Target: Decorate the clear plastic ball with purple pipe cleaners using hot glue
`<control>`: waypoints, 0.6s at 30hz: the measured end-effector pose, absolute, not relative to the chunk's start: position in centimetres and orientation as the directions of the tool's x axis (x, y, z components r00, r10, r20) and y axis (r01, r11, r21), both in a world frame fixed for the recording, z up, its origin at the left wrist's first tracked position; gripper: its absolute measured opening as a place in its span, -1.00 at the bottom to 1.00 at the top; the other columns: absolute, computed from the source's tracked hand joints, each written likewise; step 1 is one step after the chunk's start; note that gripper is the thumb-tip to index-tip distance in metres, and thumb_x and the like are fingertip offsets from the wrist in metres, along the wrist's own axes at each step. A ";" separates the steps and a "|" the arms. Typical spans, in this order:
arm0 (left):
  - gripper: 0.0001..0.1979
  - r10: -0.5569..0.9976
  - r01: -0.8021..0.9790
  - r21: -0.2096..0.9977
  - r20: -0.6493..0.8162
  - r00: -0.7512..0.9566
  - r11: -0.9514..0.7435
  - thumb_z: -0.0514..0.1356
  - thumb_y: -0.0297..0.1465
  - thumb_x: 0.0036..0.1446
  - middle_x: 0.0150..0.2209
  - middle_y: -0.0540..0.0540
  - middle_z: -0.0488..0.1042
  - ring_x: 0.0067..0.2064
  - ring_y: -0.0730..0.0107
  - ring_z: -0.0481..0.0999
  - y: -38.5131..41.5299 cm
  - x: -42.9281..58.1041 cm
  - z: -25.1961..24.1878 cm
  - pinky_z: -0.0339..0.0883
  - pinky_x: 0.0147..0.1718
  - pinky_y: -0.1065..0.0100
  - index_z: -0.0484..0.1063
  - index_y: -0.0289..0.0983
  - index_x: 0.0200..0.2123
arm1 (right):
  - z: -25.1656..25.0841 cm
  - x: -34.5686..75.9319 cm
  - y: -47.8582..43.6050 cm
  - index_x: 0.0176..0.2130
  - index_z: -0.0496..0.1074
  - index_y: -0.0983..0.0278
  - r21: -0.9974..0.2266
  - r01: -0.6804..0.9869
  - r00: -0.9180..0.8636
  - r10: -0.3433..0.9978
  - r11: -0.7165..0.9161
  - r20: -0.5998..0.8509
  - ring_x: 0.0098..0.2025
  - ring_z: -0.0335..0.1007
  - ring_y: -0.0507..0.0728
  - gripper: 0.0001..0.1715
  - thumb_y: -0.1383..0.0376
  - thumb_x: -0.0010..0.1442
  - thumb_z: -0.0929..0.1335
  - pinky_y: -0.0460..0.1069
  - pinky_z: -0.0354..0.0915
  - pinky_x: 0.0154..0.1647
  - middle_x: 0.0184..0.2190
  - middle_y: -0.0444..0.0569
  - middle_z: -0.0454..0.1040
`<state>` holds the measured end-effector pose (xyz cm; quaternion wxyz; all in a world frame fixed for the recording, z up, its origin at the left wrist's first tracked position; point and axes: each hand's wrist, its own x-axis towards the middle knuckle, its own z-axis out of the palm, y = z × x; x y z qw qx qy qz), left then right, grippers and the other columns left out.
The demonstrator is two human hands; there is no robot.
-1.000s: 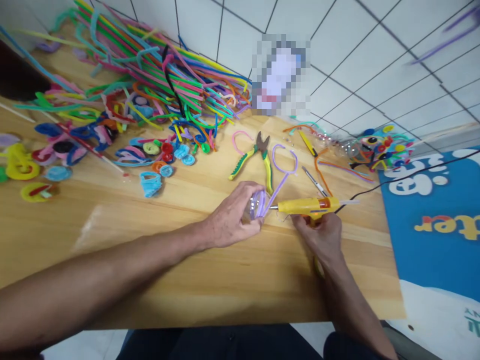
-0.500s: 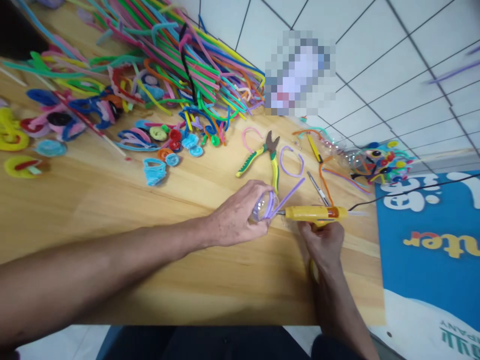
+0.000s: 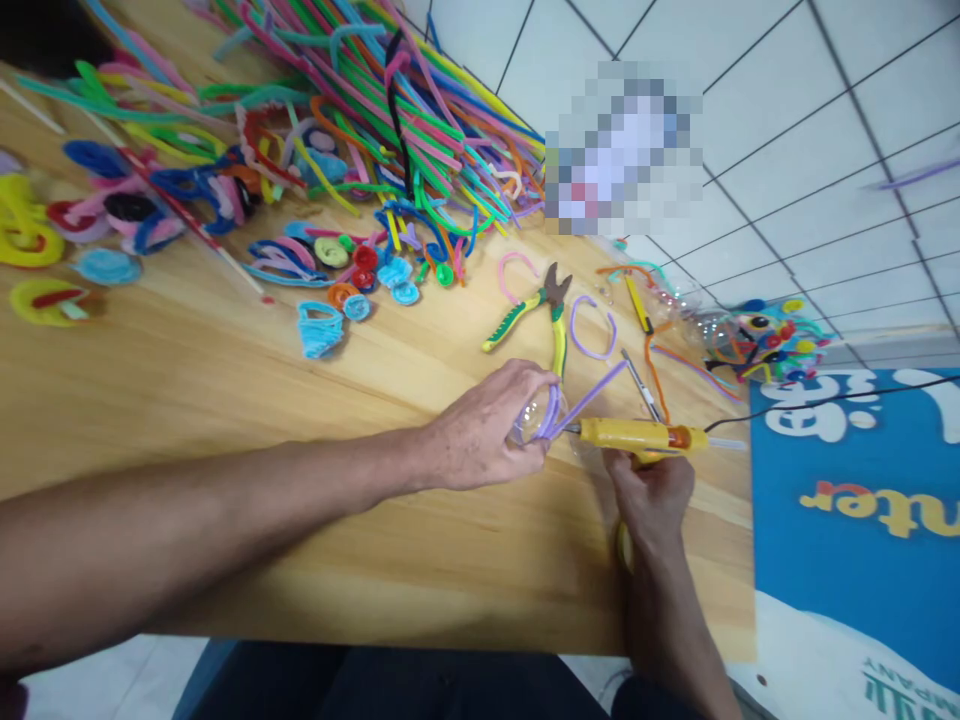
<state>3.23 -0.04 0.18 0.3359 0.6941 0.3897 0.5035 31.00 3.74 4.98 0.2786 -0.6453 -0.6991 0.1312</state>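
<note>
My left hand (image 3: 491, 425) is closed around a clear plastic piece (image 3: 531, 418), rounded and see-through; its full shape is hidden by my fingers. A purple pipe cleaner (image 3: 592, 400) wraps its rim, with one free end sticking out to the upper right. My right hand (image 3: 651, 490) grips a yellow glue gun (image 3: 626, 433) by its handle. The gun's nozzle points left and sits at the wrapped rim; whether it touches cannot be told. Just beyond my left hand lie pliers (image 3: 556, 290) with yellow-green handles, jaws apart, and a purple pipe cleaner loop (image 3: 592, 328).
A heap of colourful pipe cleaners (image 3: 420, 130) covers the back left of the wooden table (image 3: 337, 560). Coiled pipe cleaner shapes (image 3: 360, 270) lie in front. A yellow cutter (image 3: 639, 303), a silver pen-like tool (image 3: 640, 384) and a decorated clear bottle (image 3: 750, 335) are at right. The gun's cord (image 3: 817, 405) trails right.
The whole view has shifted slightly, so things appear a little further right. Both hands keep their holds, and the nozzle stays by the purple-wrapped rim.
</note>
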 end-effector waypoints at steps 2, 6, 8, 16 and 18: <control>-0.38 0.885 0.197 0.866 0.427 0.186 -0.460 0.30 -0.44 0.25 0.26 -0.33 0.49 0.35 -0.08 0.52 0.0 3.2 0.2 0.50 0.36 -0.22 0.22 -0.18 0.33 | 5.0 31.0 3.8 -0.44 0.54 0.21 -0.545 0.829 -0.004 0.974 0.130 0.227 -0.52 0.45 0.14 -0.82 0.15 0.03 0.49 -0.01 0.38 -0.46 -0.57 -0.09 0.56; -0.38 0.888 0.197 0.869 0.420 0.190 -0.453 0.31 -0.44 0.25 0.27 -0.32 0.49 0.36 -0.07 0.52 0.0 3.3 0.2 0.50 0.36 -0.21 0.23 -0.18 0.33 | 5.0 30.9 3.8 -0.42 0.55 0.20 -0.537 0.831 -0.002 0.968 0.142 0.252 -0.48 0.49 0.17 -0.83 0.15 0.03 0.48 0.02 0.44 -0.40 -0.54 -0.08 0.59; -0.39 0.888 0.197 0.870 0.420 0.187 -0.452 0.30 -0.44 0.26 0.27 -0.33 0.49 0.36 -0.07 0.52 0.0 3.3 0.2 0.51 0.36 -0.21 0.23 -0.18 0.33 | 5.0 30.9 3.8 -0.40 0.56 0.21 -0.542 0.823 -0.028 0.966 0.168 0.257 -0.44 0.54 0.18 -0.83 0.16 0.05 0.48 0.04 0.48 -0.33 -0.48 -0.04 0.63; -0.41 0.877 0.200 0.857 0.441 0.193 -0.475 0.28 -0.42 0.28 0.26 -0.36 0.49 0.35 -0.09 0.51 0.0 3.3 0.3 0.51 0.34 -0.22 0.23 -0.22 0.33 | 4.8 31.0 3.9 -0.34 0.61 0.23 -0.571 0.798 -0.043 0.963 0.194 0.266 -0.38 0.62 0.22 -0.81 0.17 0.05 0.48 0.07 0.54 -0.28 -0.40 0.00 0.69; -0.41 0.881 0.199 0.862 0.431 0.195 -0.466 0.29 -0.43 0.27 0.27 -0.35 0.49 0.36 -0.10 0.51 0.0 3.3 0.3 0.51 0.35 -0.23 0.23 -0.21 0.33 | 4.8 31.0 3.9 -0.34 0.61 0.23 -0.563 0.803 -0.036 0.959 0.194 0.280 -0.36 0.63 0.22 -0.80 0.16 0.04 0.48 0.07 0.55 -0.27 -0.38 0.01 0.70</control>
